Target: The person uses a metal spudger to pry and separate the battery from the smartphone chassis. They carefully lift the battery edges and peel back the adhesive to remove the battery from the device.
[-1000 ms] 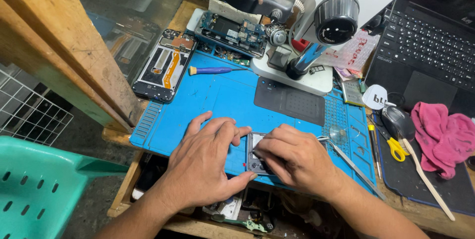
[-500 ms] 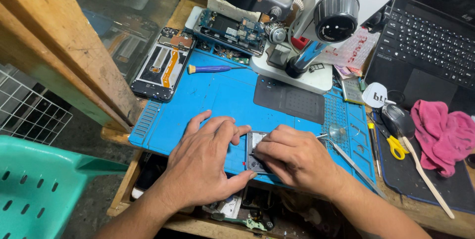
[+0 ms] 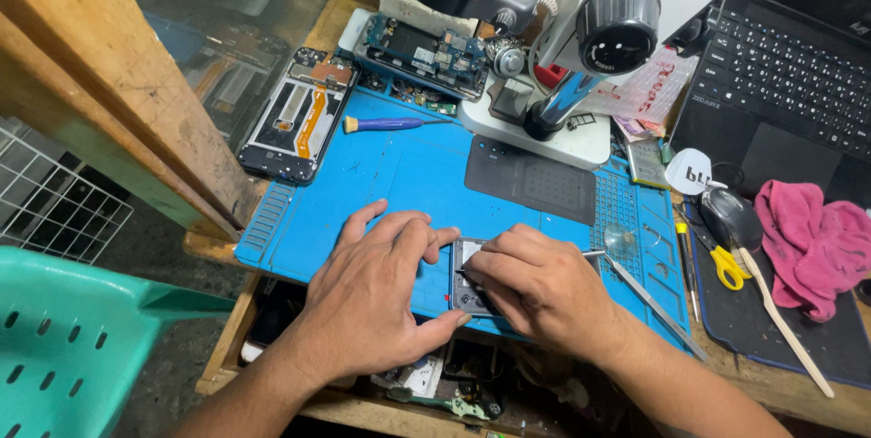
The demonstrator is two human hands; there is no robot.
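Bare blue mat [image 3: 408, 175] ahead lies open; microscope base [image 3: 535, 130] blocks beyond.

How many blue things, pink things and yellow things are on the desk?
Blue: 1, the work mat
Purple-blue: 1, the screwdriver
Pink: 1, the cloth
Yellow: 1, the scissors
Total: 4
Both hands, left hand and right hand, press on a small grey phone part.
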